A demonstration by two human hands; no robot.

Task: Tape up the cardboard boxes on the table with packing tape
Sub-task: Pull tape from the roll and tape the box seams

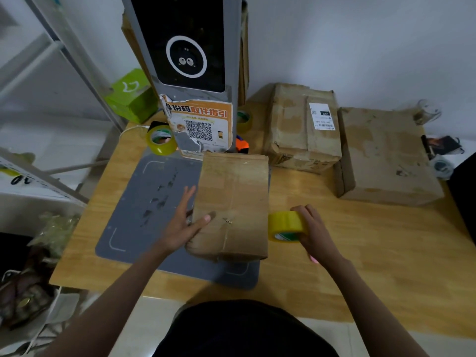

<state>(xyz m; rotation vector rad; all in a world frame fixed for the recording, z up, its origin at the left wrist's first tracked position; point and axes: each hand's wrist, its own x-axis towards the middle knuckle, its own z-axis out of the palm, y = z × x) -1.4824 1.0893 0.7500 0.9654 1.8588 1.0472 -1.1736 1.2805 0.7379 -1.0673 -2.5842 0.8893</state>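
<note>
A worn cardboard box [237, 197] lies on the grey mat [144, 202] in the middle of the wooden table [360, 253]. My left hand [184, 222] holds the box's left side, thumb on its top and fingers straight along the side. My right hand [313, 230] grips a yellow roll of packing tape [284, 225] right beside the box's right edge. Two more cardboard boxes sit behind on the right: one with a white label [304, 130] and a larger plain one [386, 155].
A grey scanner stand [190, 73] with a QR poster rises behind the box. Two spare tape rolls [161, 139] [243, 119] lie by its base, near an orange object [242, 145]. A green box [132, 97] and metal shelving [64, 60] stand at the left.
</note>
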